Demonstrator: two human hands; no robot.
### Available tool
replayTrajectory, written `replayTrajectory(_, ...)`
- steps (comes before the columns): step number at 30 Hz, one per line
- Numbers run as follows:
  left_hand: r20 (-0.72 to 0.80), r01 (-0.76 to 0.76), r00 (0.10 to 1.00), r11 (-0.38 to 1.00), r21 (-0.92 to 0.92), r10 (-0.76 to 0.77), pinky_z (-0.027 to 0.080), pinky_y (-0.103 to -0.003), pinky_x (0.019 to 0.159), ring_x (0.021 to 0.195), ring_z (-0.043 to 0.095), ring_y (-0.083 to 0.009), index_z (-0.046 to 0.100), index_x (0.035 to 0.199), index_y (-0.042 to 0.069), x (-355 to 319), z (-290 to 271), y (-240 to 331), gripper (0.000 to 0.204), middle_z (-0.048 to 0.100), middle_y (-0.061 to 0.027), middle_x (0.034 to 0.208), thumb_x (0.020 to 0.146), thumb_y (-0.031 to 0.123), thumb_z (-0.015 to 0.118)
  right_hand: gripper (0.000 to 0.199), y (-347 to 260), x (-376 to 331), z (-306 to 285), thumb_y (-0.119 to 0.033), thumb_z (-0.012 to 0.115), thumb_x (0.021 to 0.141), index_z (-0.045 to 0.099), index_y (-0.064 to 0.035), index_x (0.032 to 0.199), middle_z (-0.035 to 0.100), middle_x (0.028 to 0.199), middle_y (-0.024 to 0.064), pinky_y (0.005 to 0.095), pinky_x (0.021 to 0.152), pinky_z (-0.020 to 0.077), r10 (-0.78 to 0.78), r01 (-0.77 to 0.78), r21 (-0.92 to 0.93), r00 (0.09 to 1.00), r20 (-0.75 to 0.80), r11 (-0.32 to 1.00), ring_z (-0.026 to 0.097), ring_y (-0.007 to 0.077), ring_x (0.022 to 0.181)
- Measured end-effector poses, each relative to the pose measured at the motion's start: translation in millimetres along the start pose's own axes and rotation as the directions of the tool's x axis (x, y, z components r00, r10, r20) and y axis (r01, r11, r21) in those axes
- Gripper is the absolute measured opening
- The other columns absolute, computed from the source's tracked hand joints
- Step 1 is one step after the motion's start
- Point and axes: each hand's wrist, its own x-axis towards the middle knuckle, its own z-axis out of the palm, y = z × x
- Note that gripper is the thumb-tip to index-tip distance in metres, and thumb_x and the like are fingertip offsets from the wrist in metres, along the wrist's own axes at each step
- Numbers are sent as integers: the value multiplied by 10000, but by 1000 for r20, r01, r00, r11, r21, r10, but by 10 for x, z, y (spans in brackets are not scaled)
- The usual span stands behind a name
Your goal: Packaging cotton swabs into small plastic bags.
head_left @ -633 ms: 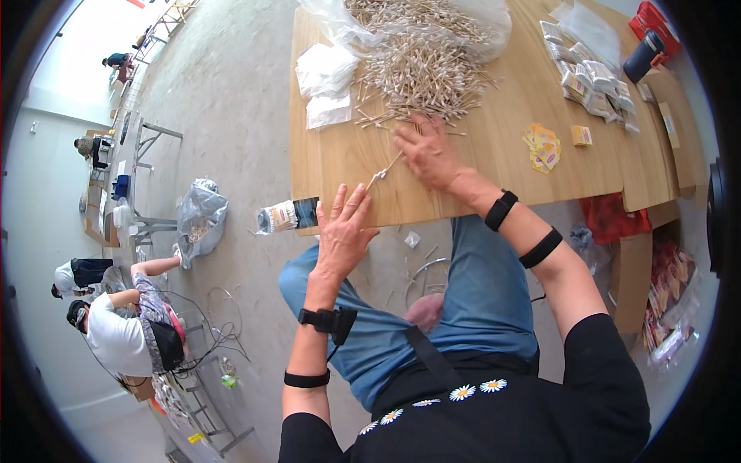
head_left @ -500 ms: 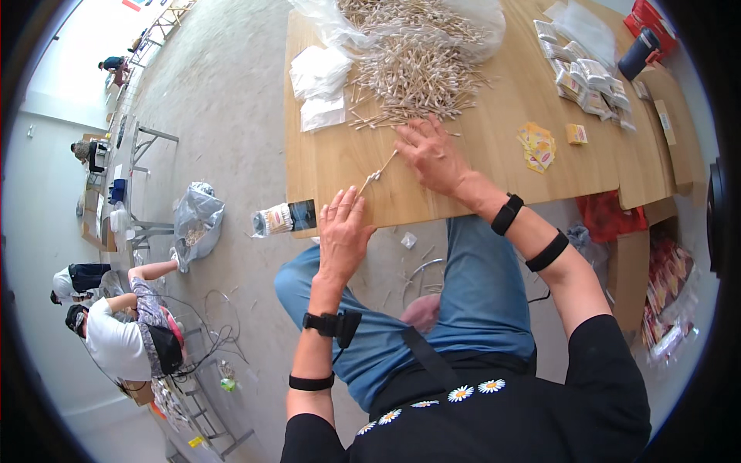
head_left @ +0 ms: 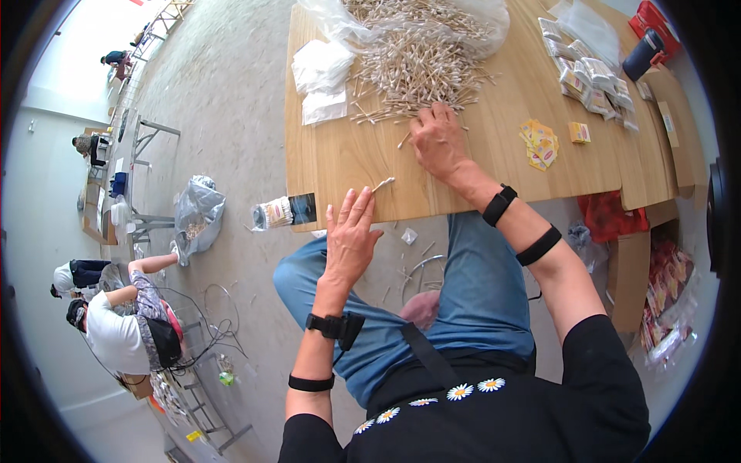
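My left hand (head_left: 351,231) lies nearly flat at the near edge of the wooden table, its fingers stretched out. Beside its fingertips is a small bunch of cotton swabs (head_left: 384,184), partly hidden by the hand. My right hand (head_left: 441,145) has its fingers bent down at the near edge of a large heap of loose cotton swabs (head_left: 421,73). One cotton swab (head_left: 404,141) pokes out from under the right hand at the thumb side. The right fingertips are partly hidden among the swabs.
Clear plastic bags (head_left: 320,65) lie left of the heap. Yellow cards (head_left: 539,144), a small yellow box (head_left: 579,133), filled packets (head_left: 593,83) and a dark bottle (head_left: 643,54) are to the right. A swab packet (head_left: 272,214) overhangs the left edge. Other people work at left.
My right hand has moved slightly right and up against the heap, its fingers bending more. My left hand has shifted a little right, and the swabs beside it now lie closer together.
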Motion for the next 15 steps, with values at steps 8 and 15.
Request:
replayTrajectory(8, -36, -50, 998, 996, 69, 53, 246, -570, 1138, 1435, 335, -264, 487, 1416, 53, 15, -32, 4, 691, 405, -36, 1533, 788, 178, 748, 77, -470, -324, -54, -29, 627, 723, 644, -26, 798, 609, 873, 147, 436, 732, 522, -144, 8, 484, 959, 243, 875, 620, 334, 895)
replayTrajectory(15, -111, -39, 993, 999, 6, 39, 290, -511, 1137, 1379, 408, -284, 515, 1379, 29, -79, 70, 101, 673, 452, -82, 1493, 760, 122, 762, 117, -486, -405, -90, -1, 631, 703, 617, -42, 812, 620, 849, 142, 447, 717, 527, -87, -38, 450, 964, 252, 892, 642, 342, 837)
